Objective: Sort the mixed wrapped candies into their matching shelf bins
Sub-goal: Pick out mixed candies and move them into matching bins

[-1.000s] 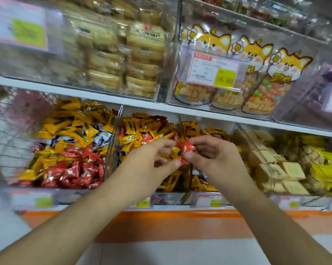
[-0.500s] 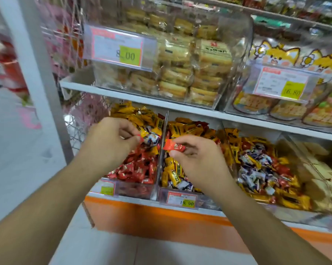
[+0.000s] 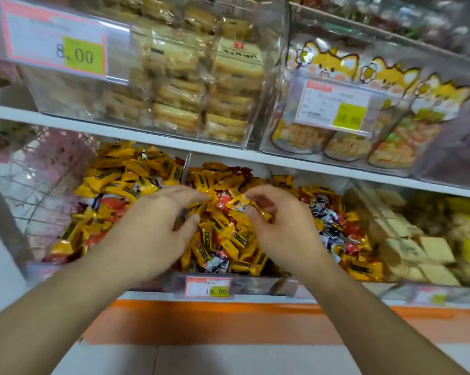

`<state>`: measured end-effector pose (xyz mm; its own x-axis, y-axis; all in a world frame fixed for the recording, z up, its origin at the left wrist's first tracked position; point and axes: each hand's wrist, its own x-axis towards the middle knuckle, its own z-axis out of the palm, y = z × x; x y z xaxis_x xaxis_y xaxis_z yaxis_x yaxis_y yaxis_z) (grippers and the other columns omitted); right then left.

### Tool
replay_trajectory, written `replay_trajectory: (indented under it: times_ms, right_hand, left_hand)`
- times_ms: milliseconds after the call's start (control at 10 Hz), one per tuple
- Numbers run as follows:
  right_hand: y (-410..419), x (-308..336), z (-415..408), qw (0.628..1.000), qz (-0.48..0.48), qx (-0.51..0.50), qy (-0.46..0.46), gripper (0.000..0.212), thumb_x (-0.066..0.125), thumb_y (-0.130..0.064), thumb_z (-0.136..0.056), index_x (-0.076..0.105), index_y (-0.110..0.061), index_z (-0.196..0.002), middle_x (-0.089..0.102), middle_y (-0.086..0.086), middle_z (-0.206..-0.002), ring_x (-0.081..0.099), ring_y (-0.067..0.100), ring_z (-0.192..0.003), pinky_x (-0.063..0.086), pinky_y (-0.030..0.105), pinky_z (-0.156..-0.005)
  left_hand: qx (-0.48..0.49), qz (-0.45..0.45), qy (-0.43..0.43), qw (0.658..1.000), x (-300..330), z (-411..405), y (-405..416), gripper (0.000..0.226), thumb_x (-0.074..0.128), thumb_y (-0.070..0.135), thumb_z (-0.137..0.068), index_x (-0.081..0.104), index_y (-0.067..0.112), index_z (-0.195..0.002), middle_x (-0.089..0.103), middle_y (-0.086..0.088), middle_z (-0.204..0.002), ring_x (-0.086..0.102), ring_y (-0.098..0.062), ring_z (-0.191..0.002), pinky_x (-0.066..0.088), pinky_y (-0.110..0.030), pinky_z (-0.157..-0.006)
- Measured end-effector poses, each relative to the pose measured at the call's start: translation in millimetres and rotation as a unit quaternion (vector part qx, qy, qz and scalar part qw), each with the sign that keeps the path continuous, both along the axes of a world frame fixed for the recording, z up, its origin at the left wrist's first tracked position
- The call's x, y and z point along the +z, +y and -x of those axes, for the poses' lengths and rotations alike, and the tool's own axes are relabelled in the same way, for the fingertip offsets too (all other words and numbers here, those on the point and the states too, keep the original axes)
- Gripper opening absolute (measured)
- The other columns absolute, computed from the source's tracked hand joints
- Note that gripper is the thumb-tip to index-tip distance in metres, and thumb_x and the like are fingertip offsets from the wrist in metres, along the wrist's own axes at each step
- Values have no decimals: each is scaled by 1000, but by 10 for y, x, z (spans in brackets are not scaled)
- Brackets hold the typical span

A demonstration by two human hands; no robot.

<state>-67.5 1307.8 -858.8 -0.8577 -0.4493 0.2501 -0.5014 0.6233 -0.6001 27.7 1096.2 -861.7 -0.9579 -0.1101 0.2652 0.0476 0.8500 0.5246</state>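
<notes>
Head view. The person is reaching with both hands into the middle bin point(image 3: 229, 282) on the lower shelf point(image 3: 255, 158), where yellow candies point(image 3: 228, 234) are lying mixed with a few red candies point(image 3: 223, 200) and white-blue ones point(image 3: 217, 263). The left hand point(image 3: 158, 228) is hovering over the bin's left side, fingers loosely spread and slightly bent, thumb apart; nothing is showing between them, though motion blur is hiding the fingertips. The right hand point(image 3: 279, 226) is curling its fingers over the pile, and a red wrapper seems to be sitting under the fingertips; whether it is truly pinched cannot be told. The left bin point(image 3: 66, 255) is holding yellow and red candies, the right bin point(image 3: 363, 269) another mix; clear dividers point(image 3: 186, 169) are separating them. A price tag point(image 3: 209, 286) is hanging on the middle bin's front.

Risks, as judged from here: the wrappers look slick and are lying loosely heaped, so a shallow pinch is likely to be dropping a piece back or dragging a yellow neighbour along with it. Two hands crowding one small bin may be pushing candies over the low divider into the wrong bin. Pieces near the front lip could be spilling to the floor point(image 3: 228, 358).
</notes>
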Motion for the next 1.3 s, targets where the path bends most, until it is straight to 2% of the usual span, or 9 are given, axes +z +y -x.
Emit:
replay_trajectory:
  times_ms: [100, 300, 500, 600, 800, 1000, 1100, 1200, 1300]
  right_hand:
    - [450, -53, 346, 997, -4, -80, 14, 20, 63, -27, -103, 70, -27, -122, 71, -14, -112, 66, 3, -80, 54, 26, -75]
    - [988, -231, 1044, 983, -78, -167, -14, 31, 62, -25, -104, 66, -24, -134, 72, 1, -120, 66, 19, -105, 45, 19, -72]
    - [917, -435, 1459, 983, -127, -134, -19, 43, 65, -29, -102, 58, -22, -144, 62, 5, -143, 62, 29, -125, 46, 26, -91]
    - [896, -477, 1544, 979, -148, -141, -19, 45, 69, -28, -100, 59, -20, -143, 62, 6, -142, 60, 29, -127, 47, 29, -99]
    - [972, -515, 1585, 978, -115, -170, -24, 16, 78, -24, -92, 74, -20, -107, 65, -11, -89, 63, 12, -86, 44, 18, -64]
    - [1097, -506, 1464, 981, -66, -185, 5, 3, 78, -17, -93, 78, -19, -94, 71, -6, -92, 64, 12, -85, 42, 17, -60]
    - [1191, -437, 1357, 979, -22, -199, 32, 5, 76, -15, -93, 78, -20, -93, 74, -8, -93, 67, 8, -86, 55, 27, -75]
    - [1229, -245, 1122, 978, 47, -202, 1, 7, 79, -18, -91, 76, -25, -94, 74, -13, -87, 68, 2, -82, 57, 31, -77]
    - [1072, 32, 715, 968, 169, -133, -128, 11, 82, -19, -89, 75, -19, -97, 78, -5, -87, 71, 1, -74, 51, 15, -64]
  left_hand:
    - [-93, -7, -34, 995, -125, 135, 332, 48, 53, 36, -103, 43, 44, -149, 33, 32, -154, 27, 10, -143, 14, -5, -115]
    - [-171, 1, -76, 982, -229, 410, 828, 59, 38, 51, -106, 8, 57, -156, -10, 45, -157, 10, 12, -148, 20, -23, -121]
    - [-196, 44, -73, 977, -317, 526, 1063, 62, 32, 54, -105, 0, 50, -159, -11, 40, -160, -15, 32, -127, -7, 9, -94]
    - [-201, 58, -72, 975, -367, 578, 1047, 62, 31, 55, -104, 4, 51, -159, -7, 42, -159, -21, 42, -111, -9, 12, -87]
    - [-201, 28, -91, 975, -356, 553, 1046, 62, 35, 53, -104, 4, 54, -157, -5, 44, -157, -18, 44, -109, -8, 13, -86]
    - [-185, -7, -86, 979, -226, 461, 1060, 61, 40, 50, -104, 10, 53, -158, 1, 44, -158, -8, 40, -120, -4, 13, -88]
    - [-177, -16, -65, 982, -303, 447, 991, 61, 40, 53, -104, 8, 58, -156, -5, 49, -155, 0, 26, -137, -1, 1, -106]
    - [-165, -26, -69, 984, -292, 429, 965, 58, 44, 53, -103, 19, 56, -155, 6, 45, -157, 11, 18, -143, 14, -13, -117]
    - [-117, -85, -45, 988, -203, 404, 945, 54, 55, 46, -101, 35, 48, -151, 40, 33, -148, 38, 11, -134, 33, -17, -113]
